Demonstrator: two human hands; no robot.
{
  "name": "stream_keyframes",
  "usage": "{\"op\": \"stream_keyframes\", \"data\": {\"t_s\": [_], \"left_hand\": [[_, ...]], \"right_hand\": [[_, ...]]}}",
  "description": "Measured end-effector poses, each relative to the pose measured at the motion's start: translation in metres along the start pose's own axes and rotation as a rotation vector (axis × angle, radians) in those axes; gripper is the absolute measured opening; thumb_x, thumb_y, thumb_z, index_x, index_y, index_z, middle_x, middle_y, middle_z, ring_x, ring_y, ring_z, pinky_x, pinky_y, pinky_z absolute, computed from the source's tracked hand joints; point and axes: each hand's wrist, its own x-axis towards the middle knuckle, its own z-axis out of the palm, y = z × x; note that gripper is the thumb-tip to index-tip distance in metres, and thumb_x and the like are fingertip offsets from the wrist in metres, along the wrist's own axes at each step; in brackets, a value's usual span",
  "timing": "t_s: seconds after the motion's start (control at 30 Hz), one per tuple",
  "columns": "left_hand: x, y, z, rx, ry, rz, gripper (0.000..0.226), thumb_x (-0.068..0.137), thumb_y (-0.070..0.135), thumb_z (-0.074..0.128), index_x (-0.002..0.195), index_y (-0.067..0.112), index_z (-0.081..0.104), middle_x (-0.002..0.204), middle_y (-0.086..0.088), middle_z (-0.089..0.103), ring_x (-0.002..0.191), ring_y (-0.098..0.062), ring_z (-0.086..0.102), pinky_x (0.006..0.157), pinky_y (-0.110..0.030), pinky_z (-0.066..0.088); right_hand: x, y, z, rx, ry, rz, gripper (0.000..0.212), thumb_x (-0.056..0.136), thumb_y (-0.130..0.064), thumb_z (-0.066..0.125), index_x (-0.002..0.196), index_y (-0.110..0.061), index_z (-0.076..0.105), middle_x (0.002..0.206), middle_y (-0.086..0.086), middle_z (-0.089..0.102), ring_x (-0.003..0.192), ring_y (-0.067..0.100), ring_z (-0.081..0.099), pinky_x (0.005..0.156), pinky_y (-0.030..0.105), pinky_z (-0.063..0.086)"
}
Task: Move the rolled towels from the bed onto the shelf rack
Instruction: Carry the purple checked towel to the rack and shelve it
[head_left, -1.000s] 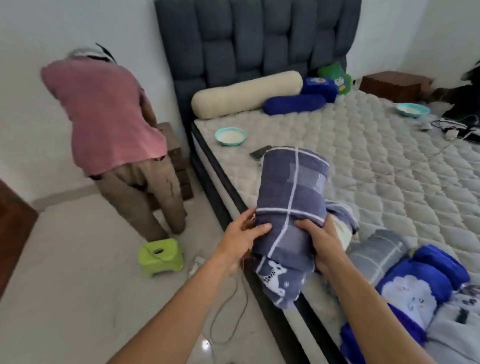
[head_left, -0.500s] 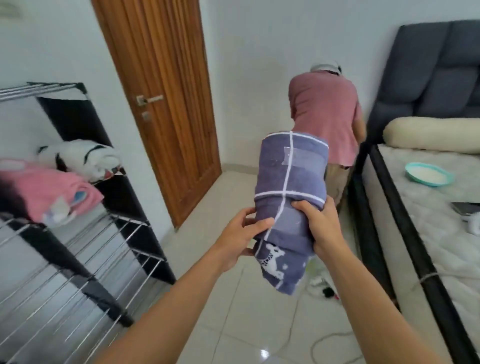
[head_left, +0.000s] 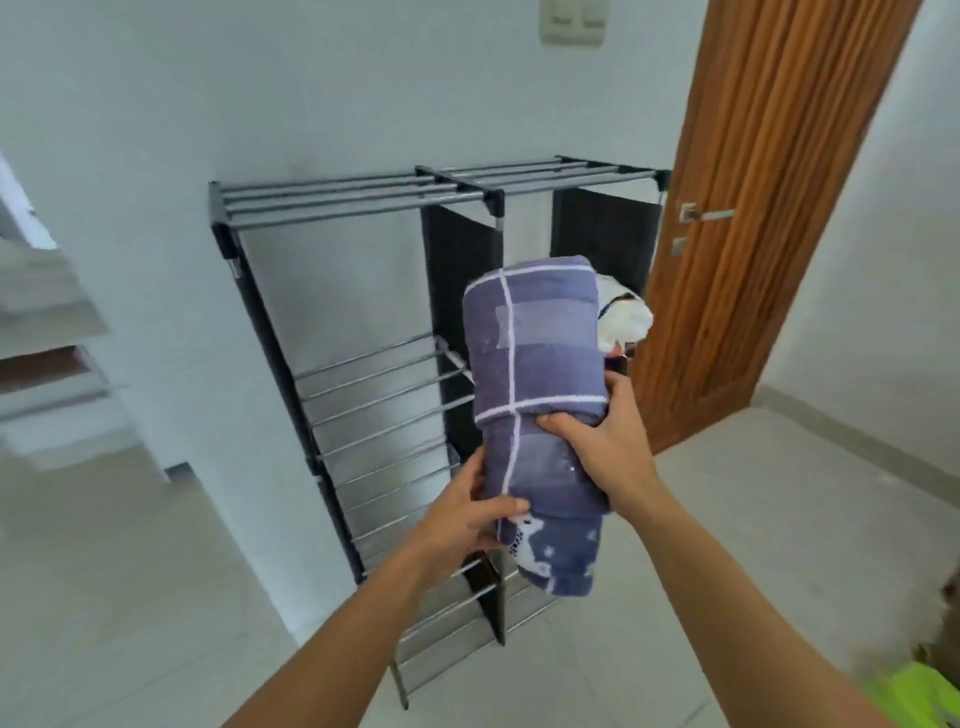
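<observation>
I hold a rolled purple-blue towel (head_left: 535, 358) with white grid lines upright in front of the shelf rack (head_left: 363, 208). My left hand (head_left: 462, 519) grips its lower left side near the loose end with white animal prints. My right hand (head_left: 608, 441) clasps the roll's right side at mid-height. The rack is black-framed with grey metal bar shelves in two columns. A white rolled towel (head_left: 623, 317) lies on a right-column shelf, mostly hidden behind the purple towel.
A wooden door (head_left: 769, 208) with a metal handle stands right of the rack. White wall behind, pale tiled floor (head_left: 779, 519) below. A lime-green object (head_left: 919, 696) shows at the bottom right corner. Blurred steps or shelves sit at far left.
The view has swung left from the bed and the person in pink to face the rack head-on. The towel stays in both hands, now held close before the rack.
</observation>
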Motion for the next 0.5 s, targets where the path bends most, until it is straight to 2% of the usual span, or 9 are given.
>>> {"op": "stream_keyframes", "data": {"t_s": [0.07,0.2,0.3,0.43,0.5], "left_hand": [[-0.005,0.001,-0.03,-0.042,0.107,0.012,0.074,0.069,0.009,0.073,0.131,0.04,0.046,0.121,-0.006,0.065,0.106,-0.03,0.065,0.086,-0.052,0.056],[-0.003,0.014,-0.077,-0.068,0.283,0.016,0.065,0.082,0.001,0.065,0.134,0.034,0.045,0.121,-0.01,0.062,0.105,-0.031,0.064,0.082,-0.048,0.057],[0.011,0.029,-0.098,-0.06,0.36,0.005,0.06,0.082,0.003,0.065,0.133,0.03,0.048,0.122,-0.013,0.063,0.108,-0.034,0.064,0.084,-0.049,0.057],[0.044,0.05,-0.109,-0.11,0.443,0.007,0.06,0.081,0.004,0.065,0.133,0.029,0.047,0.118,-0.01,0.067,0.099,-0.029,0.067,0.07,-0.037,0.057],[0.064,0.061,-0.112,-0.093,0.463,0.014,0.061,0.082,0.005,0.064,0.136,0.027,0.045,0.12,-0.014,0.066,0.098,-0.028,0.067,0.066,-0.035,0.056]], "right_hand": [[0.016,-0.003,0.039,0.017,-0.127,-0.007,0.068,0.072,-0.026,0.08,0.127,-0.021,0.04,0.106,-0.008,0.06,0.096,0.013,0.061,0.078,0.025,0.05],[0.049,-0.007,0.105,0.007,-0.295,-0.007,0.07,0.074,-0.026,0.078,0.132,-0.018,0.039,0.112,-0.003,0.057,0.1,0.018,0.059,0.077,0.025,0.048],[0.078,-0.01,0.136,-0.018,-0.35,-0.015,0.07,0.077,-0.03,0.074,0.135,-0.019,0.038,0.113,-0.002,0.056,0.1,0.021,0.057,0.082,0.032,0.046],[0.123,-0.015,0.155,-0.005,-0.413,-0.02,0.064,0.081,-0.029,0.071,0.135,-0.018,0.037,0.115,0.001,0.055,0.095,0.02,0.056,0.079,0.03,0.044],[0.146,-0.018,0.16,-0.016,-0.41,-0.032,0.062,0.083,-0.027,0.069,0.134,-0.016,0.037,0.114,0.002,0.054,0.094,0.02,0.055,0.078,0.03,0.043]]}}
